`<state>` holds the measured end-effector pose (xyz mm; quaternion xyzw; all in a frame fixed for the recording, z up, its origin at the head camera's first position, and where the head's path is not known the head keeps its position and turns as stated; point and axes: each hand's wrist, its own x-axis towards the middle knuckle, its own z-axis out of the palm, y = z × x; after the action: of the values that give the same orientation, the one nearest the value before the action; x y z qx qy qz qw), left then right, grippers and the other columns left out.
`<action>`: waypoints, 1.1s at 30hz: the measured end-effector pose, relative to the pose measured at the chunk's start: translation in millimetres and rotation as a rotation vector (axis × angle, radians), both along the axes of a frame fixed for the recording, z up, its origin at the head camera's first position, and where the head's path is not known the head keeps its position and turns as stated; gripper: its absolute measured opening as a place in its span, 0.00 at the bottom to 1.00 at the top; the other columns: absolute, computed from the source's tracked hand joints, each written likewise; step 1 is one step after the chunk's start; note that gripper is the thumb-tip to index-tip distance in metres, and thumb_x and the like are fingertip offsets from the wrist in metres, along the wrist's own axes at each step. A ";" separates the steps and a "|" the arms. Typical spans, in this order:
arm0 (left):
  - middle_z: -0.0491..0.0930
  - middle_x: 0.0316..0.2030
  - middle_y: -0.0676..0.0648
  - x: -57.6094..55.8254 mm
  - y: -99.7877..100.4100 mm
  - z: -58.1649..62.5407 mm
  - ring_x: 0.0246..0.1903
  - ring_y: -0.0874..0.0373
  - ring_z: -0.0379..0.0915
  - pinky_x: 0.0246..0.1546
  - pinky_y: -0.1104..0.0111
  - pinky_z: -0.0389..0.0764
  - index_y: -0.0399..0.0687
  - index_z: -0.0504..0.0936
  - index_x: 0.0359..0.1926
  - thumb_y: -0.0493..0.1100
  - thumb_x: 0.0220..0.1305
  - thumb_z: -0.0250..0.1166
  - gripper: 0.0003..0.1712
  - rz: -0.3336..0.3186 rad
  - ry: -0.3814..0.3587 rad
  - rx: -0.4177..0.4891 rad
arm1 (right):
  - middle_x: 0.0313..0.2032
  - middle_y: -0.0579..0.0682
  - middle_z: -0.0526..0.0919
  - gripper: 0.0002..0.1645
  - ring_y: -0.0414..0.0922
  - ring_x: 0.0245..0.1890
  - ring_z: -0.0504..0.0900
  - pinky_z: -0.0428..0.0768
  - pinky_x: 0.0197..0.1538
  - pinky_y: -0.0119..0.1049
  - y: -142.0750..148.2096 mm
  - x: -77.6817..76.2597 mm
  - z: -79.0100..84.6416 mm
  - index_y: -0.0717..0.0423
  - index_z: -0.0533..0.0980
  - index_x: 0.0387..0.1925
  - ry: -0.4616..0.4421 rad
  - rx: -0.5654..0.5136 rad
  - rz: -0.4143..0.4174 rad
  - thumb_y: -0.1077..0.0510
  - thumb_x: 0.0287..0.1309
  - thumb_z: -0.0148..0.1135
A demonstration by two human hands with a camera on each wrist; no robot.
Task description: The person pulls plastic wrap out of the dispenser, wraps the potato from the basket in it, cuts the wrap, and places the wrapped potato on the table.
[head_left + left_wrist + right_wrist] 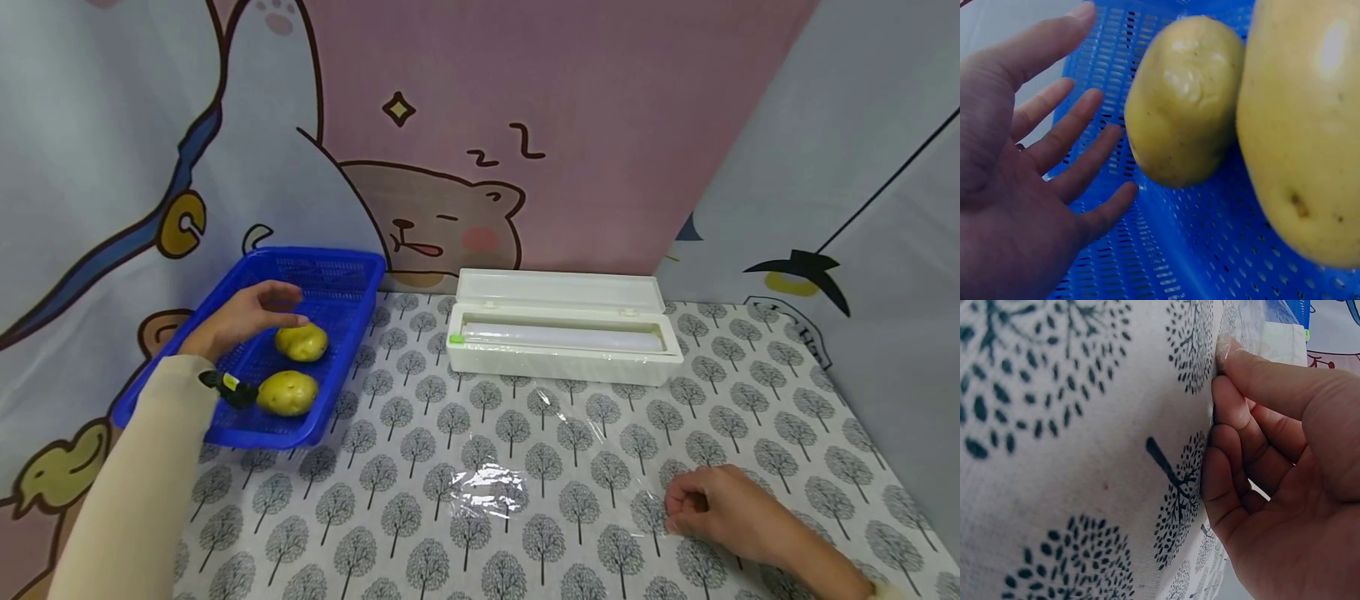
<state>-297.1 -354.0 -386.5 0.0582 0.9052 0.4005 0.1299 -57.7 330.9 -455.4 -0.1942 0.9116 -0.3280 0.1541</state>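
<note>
Inside the blue basket (330, 275) lie two yellow potatoes. My left hand (251, 317) hovers at the upper potato (302, 342), its fingers spread and holding nothing. The left wrist view shows those fingertips beside a potato (1185, 103), with the palm turned toward it. Nearer the front of the basket is the other potato (288, 393), close to my left wrist. A sheet of clear cling film (491, 492) lies over the tablecloth, glinting. At its right edge my right hand (723, 508) pinches the film between thumb and curled fingers, low against the cloth.
A white cling film box (562, 367) stands at the back with its lid raised, a film roll (558, 336) inside and a green slider (456, 339) at its left end. Printed cloth hangs behind the table. Tree-patterned tablecloth (390, 550) covers the tabletop.
</note>
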 end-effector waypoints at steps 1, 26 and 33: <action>0.65 0.78 0.29 -0.2 -0.8 -1.2 0.77 0.30 0.61 0.76 0.31 0.61 0.37 0.62 0.83 0.54 0.75 0.75 0.49 -0.009 -0.018 -0.008 | 0.21 0.30 0.75 0.14 0.29 0.22 0.69 0.69 0.25 0.30 0.3 -0.1 -0.3 0.36 0.82 0.28 0.004 -0.005 0.001 0.52 0.60 0.83; 0.63 0.77 0.25 3.3 -12.5 -14.9 0.70 0.27 0.67 0.69 0.31 0.71 0.36 0.67 0.81 0.40 0.71 0.76 0.43 -0.174 -0.162 -0.131 | 0.21 0.30 0.74 0.15 0.29 0.22 0.69 0.68 0.25 0.30 0.6 0.6 1.0 0.37 0.81 0.28 -0.004 0.005 -0.014 0.52 0.60 0.83; 0.63 0.74 0.22 5.4 -9.0 -13.3 0.69 0.25 0.66 0.67 0.28 0.70 0.40 0.66 0.82 0.48 0.71 0.78 0.47 -0.196 -0.190 -0.204 | 0.21 0.30 0.75 0.15 0.29 0.22 0.70 0.70 0.24 0.30 1.3 1.8 -0.8 0.36 0.81 0.28 0.014 -0.009 -0.004 0.52 0.60 0.83</action>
<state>-291.7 -363.0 -399.8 0.0947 0.9148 0.2956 0.2584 -55.9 332.2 -456.2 -0.1955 0.9116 -0.3308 0.1463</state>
